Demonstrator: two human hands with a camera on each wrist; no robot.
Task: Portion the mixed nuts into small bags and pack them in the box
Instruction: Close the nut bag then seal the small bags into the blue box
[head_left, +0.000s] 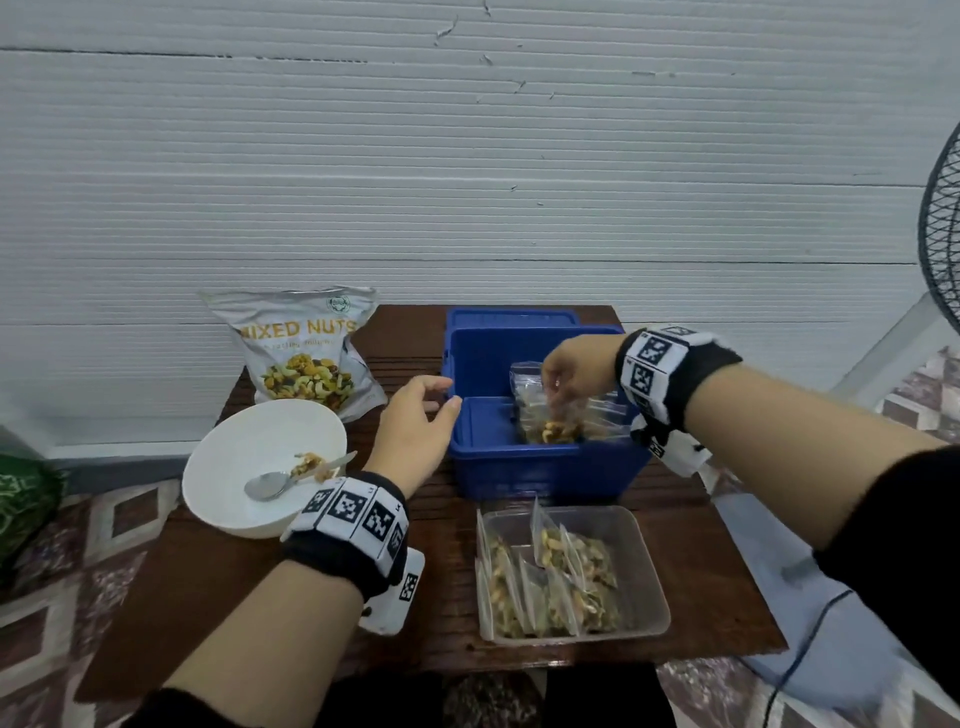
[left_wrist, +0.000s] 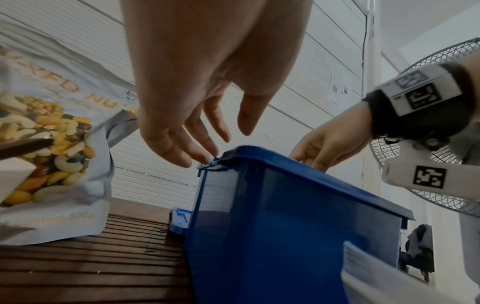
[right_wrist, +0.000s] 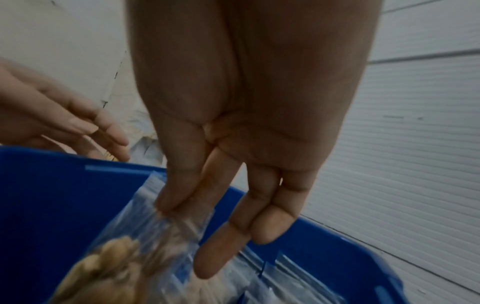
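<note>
On the wooden table (head_left: 208, 597), right hand (head_left: 576, 364) pinches a clear nut-filled bag (head_left: 545, 410); left hand (head_left: 415, 421) spread.

A white ribbed wall (head_left: 467, 182) stands behind the dark wooden bench (head_left: 208, 571). Patterned floor tiles (head_left: 67, 545) lie below — a wire-caged fan (head_left: 943, 234) stands at right.

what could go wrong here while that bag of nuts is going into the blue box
The right hand pinches the small bag only at its top edge, so it could slip or tip over inside the blue box.

The left hand hangs open at the box's left rim without gripping it; a push from the bag could slide the box toward the clear tray of filled bags close in front.
</note>
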